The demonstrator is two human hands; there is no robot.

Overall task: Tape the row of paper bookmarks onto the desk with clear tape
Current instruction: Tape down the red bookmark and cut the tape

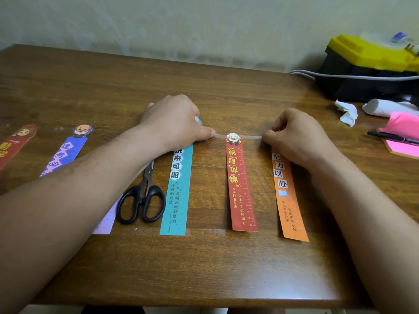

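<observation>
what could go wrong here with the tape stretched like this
The clear tape, stretched between the left hand and right hand, could wrinkle or land crooked over the red bookmark. Pressing down might nudge the orange bookmark, partly under the right hand. The left forearm could bump the scissors.

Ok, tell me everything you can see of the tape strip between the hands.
The tape strip is clear, narrow and glossy, pulled taut in a straight line over the cartoon head atop the red bookmark. Its left end runs under the thumb of the left hand, which grips the roll; the right hand pinches its right end. Whether it is stuck down cannot be told.
</observation>
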